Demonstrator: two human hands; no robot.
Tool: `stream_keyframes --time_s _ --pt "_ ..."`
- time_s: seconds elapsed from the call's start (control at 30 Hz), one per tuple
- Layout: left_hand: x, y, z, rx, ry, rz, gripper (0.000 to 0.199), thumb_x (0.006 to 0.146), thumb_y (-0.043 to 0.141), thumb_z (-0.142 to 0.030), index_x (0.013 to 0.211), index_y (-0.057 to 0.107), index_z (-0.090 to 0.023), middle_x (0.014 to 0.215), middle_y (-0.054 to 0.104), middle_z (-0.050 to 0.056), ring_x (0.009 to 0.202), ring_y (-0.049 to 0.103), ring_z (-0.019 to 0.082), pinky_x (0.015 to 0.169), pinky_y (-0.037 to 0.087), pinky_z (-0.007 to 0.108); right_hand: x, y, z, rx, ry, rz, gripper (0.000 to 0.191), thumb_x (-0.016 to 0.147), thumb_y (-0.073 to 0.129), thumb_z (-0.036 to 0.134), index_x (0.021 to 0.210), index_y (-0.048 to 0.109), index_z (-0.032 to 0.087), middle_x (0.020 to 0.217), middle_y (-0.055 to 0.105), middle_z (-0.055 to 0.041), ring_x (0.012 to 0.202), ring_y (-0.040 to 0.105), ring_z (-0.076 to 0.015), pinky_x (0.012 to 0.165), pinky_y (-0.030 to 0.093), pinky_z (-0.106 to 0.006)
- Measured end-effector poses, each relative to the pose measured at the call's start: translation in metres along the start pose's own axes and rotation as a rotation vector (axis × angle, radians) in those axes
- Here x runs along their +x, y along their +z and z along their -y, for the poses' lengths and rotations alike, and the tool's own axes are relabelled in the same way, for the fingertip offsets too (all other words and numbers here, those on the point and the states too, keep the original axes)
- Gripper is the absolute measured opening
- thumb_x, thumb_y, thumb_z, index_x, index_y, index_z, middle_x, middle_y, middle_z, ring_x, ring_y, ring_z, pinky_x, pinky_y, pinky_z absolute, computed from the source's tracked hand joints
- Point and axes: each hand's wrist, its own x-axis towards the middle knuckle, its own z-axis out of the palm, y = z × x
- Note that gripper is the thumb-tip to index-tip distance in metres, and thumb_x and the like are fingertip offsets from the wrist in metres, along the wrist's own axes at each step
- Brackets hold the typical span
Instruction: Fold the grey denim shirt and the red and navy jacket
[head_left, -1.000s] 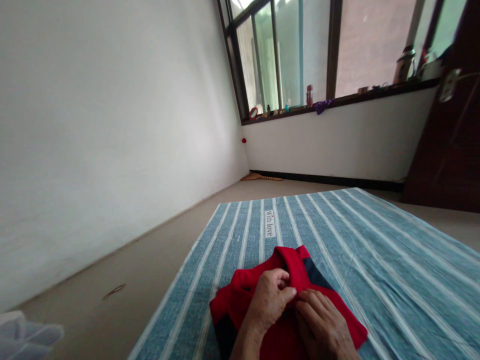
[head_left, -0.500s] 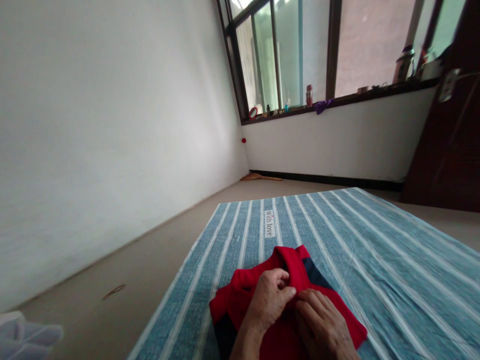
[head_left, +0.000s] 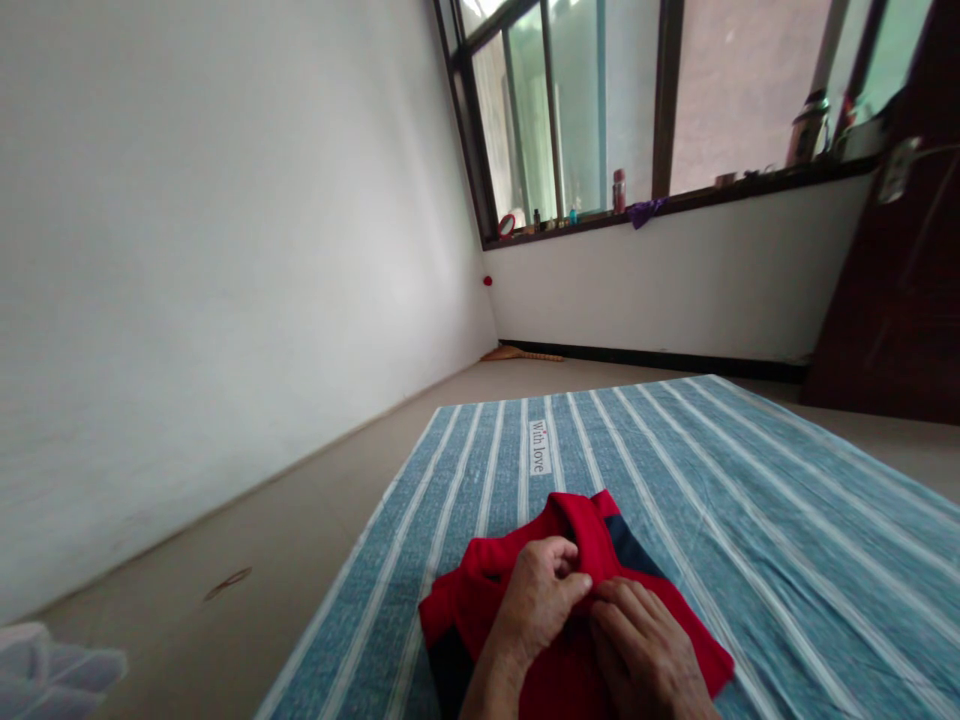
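Note:
A red collared shirt [head_left: 469,578] with dark navy panels lies partly folded on a blue striped cloth [head_left: 450,470]. My left hand [head_left: 541,598] is closed at its collar, thumb and fingers pinching the red fabric. Close beside it, my right hand [head_left: 651,640] has its fingers curled onto the shirt front just below the collar, their tips pressed together on the fabric. Both hands nearly touch at the neck opening. The lower part of the shirt is hidden by my forearms and the frame's bottom edge.
A "With love" label [head_left: 539,447] shows on the striped cloth. Pale floor [head_left: 300,520] runs along the white wall at left, with a thin loop [head_left: 227,583] on it. Bottles and a thermos [head_left: 808,128] stand on the window sill. A dark door [head_left: 892,300] is at right.

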Motion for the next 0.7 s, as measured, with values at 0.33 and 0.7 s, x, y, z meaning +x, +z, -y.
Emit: stream_keyframes --time_s 0.33,0.7 --pt "0.0001 -0.0001 0.0024 -0.022 -0.003 0.013 0.01 0.063 0.057 -0.011 0.072 0.061 -0.012 0.063 0.059 -0.002 0.06 0.052 0.012 0.055 0.036 0.023 -0.0008 0.0006 -0.0006 0.016 -0.003 -0.01 0.018 0.09 0.039 0.01 0.086 0.054 0.019 0.082 0.061 -0.0064 0.074 0.059 -0.0182 0.067 0.049 -0.03" --pt "0.0004 -0.0001 0.0018 -0.012 -0.006 0.008 0.011 0.063 0.057 -0.011 0.073 0.061 -0.012 0.064 0.059 -0.002 0.062 0.053 0.012 0.057 0.036 0.023 -0.0031 0.0035 -0.0008 0.011 0.016 -0.019 0.019 0.091 0.038 0.01 0.084 0.053 0.02 0.08 0.06 -0.0058 0.076 0.059 -0.0181 0.068 0.049 -0.03"
